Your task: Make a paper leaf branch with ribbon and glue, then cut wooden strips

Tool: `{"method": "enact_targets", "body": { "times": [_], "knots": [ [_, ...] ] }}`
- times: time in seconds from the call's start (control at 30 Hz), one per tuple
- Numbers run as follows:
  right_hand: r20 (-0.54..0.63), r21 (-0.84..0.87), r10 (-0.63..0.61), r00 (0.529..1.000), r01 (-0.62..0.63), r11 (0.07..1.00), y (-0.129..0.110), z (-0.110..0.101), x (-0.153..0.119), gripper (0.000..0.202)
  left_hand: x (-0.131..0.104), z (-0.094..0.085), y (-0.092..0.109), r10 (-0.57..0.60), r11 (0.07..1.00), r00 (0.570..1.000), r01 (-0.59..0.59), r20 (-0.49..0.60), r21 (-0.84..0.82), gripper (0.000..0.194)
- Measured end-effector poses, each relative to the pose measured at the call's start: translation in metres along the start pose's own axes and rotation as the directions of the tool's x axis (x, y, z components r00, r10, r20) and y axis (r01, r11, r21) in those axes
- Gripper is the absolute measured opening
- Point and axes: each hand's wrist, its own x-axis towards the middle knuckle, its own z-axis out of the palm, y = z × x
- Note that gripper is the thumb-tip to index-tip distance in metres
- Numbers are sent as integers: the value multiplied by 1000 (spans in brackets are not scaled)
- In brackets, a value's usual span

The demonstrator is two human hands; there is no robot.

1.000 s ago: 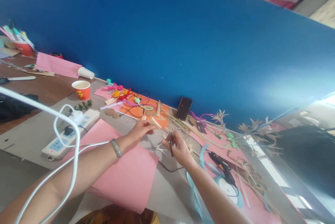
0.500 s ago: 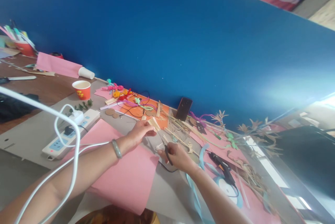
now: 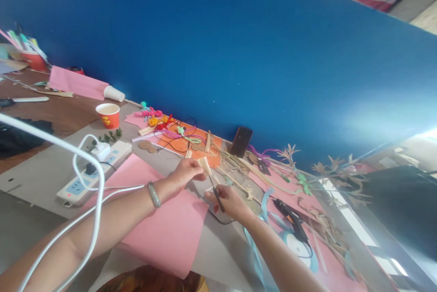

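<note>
My left hand (image 3: 186, 171) pinches a short pale straw strip (image 3: 205, 165) just above the grey table mat, a green bangle (image 3: 153, 194) on its wrist. My right hand (image 3: 228, 201) holds small dark-handled scissors (image 3: 216, 192), their blades pointing up at the lower end of the strip. The two hands are close together, over the edge of a pink paper sheet (image 3: 164, 226). A few cut straw bits lie on the mat between them.
A white power strip (image 3: 92, 171) with cables lies left. A red paper cup (image 3: 109, 115), orange sheet with coloured cords (image 3: 177, 139), dark phone (image 3: 241, 141), dried straw stems (image 3: 239, 169), black glue gun (image 3: 290, 219) and blue ribbon (image 3: 259, 246) line the blue wall.
My right hand dropped lower and swung the scissors from upright to slanting toward the strip. My left hand kept its grip on the strip and barely shifted.
</note>
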Motion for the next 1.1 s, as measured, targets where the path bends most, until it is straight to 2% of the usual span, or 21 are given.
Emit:
{"method": "enact_targets", "body": {
  "times": [0.4, 0.57, 0.7, 0.87, 1.1],
  "knots": [
    [-26, 31, -28, 999, 29, 999, 1, 2, -2, 43, 4, -2, -6, -8, 1000, 1000, 9, 30, -18, 30],
    [-62, 77, -50, 997, 55, 995, 8, 7, -1, 42, 5, -3, -7, -15, 1000, 1000, 16, 24, -9, 30],
    [-46, 95, -44, 998, 48, 994, 9, 10, 1, 40, 3, -2, -8, -7, 1000, 999, 7, 52, 4, 28],
    [-35, 71, -29, 999, 31, 997, 4, 9, 2, 41, -6, 3, -2, 12, 999, 995, -16, 94, 40, 25],
    [-32, 18, -21, 999, 21, 1000, 0, 8, 1, 47, -10, 5, 3, 6, 997, 997, -12, 83, 70, 23]
  ]
}}
